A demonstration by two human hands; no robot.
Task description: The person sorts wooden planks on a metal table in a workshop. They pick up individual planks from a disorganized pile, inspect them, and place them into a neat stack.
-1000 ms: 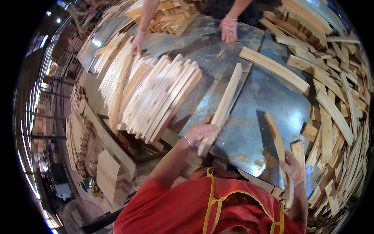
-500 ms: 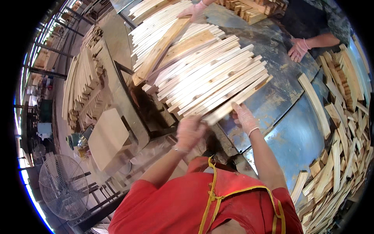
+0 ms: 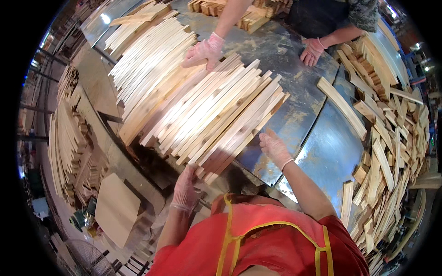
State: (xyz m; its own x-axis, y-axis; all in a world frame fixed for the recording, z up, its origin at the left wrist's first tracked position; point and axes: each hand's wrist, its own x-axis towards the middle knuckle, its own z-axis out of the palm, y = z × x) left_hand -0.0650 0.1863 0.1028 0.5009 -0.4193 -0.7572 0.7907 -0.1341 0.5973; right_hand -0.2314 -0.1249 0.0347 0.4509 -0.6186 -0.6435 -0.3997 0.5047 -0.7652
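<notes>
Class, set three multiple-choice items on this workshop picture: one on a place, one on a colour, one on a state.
1. Where does the wearer's left hand rest?
A. on the near ends of the fanned pale wooden slats
B. on the floor fan
C. on the far person's glove

2. What colour is the wearer's top?
A. blue
B. red
C. white

3. How is the right hand?
A. closed around a hammer
B. open, fingers spread at the slat edge
C. out of view

A: its fingers meet the slat ends. B: red cloth, yellow straps. B: spread fingers, nothing gripped.
</notes>
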